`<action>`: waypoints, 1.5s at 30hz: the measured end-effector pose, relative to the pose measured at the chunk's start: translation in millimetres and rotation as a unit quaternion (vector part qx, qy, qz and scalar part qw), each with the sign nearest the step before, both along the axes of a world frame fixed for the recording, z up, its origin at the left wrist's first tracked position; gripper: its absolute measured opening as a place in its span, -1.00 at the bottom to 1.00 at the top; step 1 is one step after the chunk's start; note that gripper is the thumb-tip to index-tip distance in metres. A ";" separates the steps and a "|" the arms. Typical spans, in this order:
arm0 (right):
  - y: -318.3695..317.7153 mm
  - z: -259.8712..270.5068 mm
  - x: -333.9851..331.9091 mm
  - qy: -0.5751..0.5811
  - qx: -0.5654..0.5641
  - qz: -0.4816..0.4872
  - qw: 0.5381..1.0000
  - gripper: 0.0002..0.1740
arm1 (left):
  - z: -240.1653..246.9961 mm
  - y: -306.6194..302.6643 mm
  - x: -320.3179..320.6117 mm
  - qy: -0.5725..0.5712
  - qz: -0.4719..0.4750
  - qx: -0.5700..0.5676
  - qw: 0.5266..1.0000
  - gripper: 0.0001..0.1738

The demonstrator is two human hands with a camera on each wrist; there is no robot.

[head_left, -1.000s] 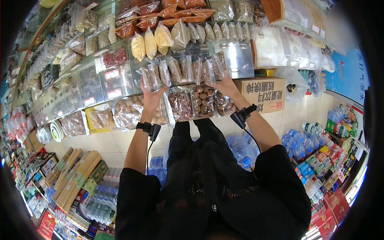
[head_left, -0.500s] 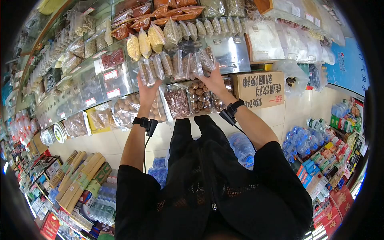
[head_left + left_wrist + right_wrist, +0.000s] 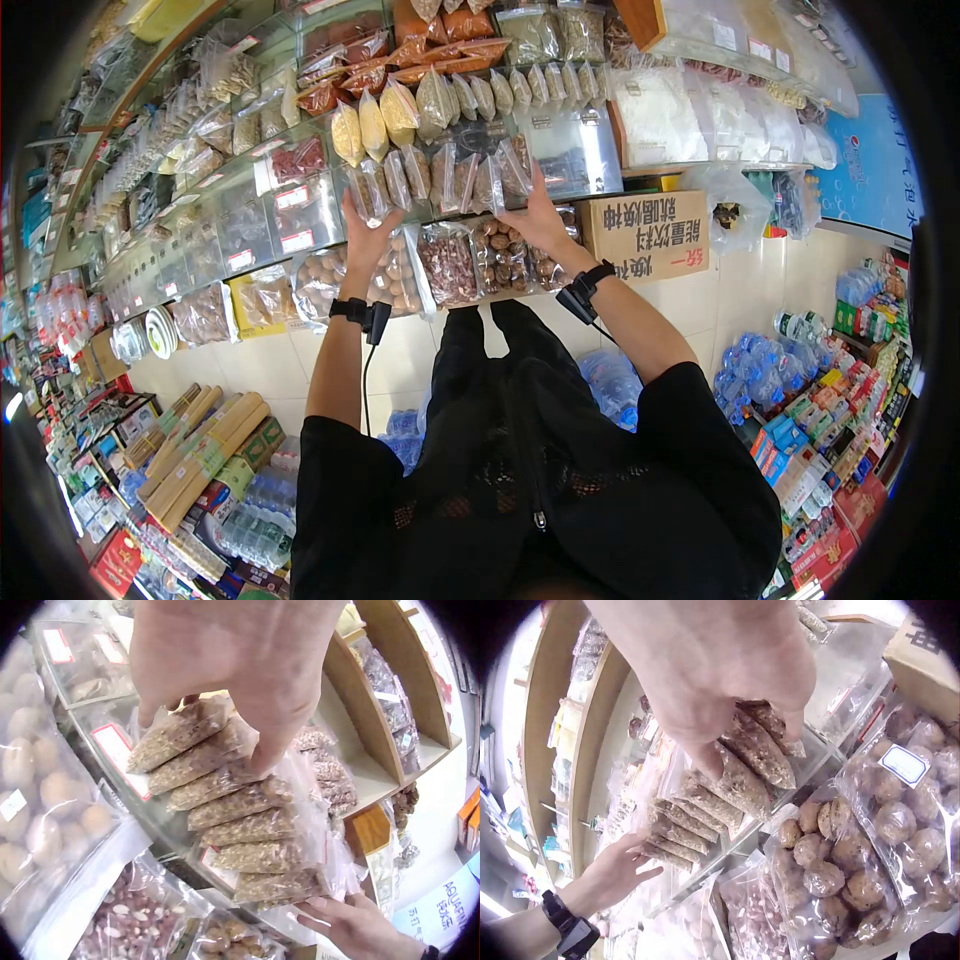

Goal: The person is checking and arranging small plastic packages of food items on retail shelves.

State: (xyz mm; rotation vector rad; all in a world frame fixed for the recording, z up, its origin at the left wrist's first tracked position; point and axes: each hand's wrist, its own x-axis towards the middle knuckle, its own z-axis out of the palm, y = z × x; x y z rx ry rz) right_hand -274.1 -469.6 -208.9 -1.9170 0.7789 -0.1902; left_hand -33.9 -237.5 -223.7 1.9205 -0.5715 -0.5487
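A row of small clear zip bags [image 3: 415, 175] filled with brown crumbly bits stands on the glass-fronted counter. At its left end my left hand [image 3: 370, 240] grips the outermost bags between thumb and fingers; the left wrist view shows these bags [image 3: 184, 742] under the palm. My right hand [image 3: 540, 222] holds the bags at the other end, and in the right wrist view a bag [image 3: 746, 776] sits between its thumb and fingers. Between the hands the other bags lean side by side. The fingertips are partly hidden behind the plastic.
Along the counter's front lie large bags of round tan pieces [image 3: 390, 280], reddish bits [image 3: 450, 265] and round brown pieces [image 3: 500, 255]. A cardboard carton [image 3: 640, 235] stands to the right. Behind the row are yellow-filled bags [image 3: 372, 128] and a metal-lidded bin [image 3: 570, 150].
My right hand has shifted slightly left, and the small bags have drawn closer together. The left hand stays at the row's left end. The head view has swung a little.
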 end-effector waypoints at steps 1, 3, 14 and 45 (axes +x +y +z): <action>0.5 7.5 -1.7 -0.013 0.019 -0.022 0.999 0.31 | 10.7 -2.4 -4.0 0.000 0.007 -0.010 1.000 0.31; -2.4 17.5 -4.5 -0.008 0.024 -0.022 0.999 0.30 | 27.1 -5.8 -8.8 -0.018 0.017 -0.009 1.000 0.27; -27.7 53.3 -13.1 0.056 -0.001 0.066 0.996 0.21 | 102.7 4.6 -26.2 -0.047 -0.032 0.084 0.995 -0.02; -45.3 14.6 -24.6 0.146 -0.068 -0.045 0.986 0.06 | 121.3 41.5 -21.9 -0.077 -0.147 0.015 0.986 -0.42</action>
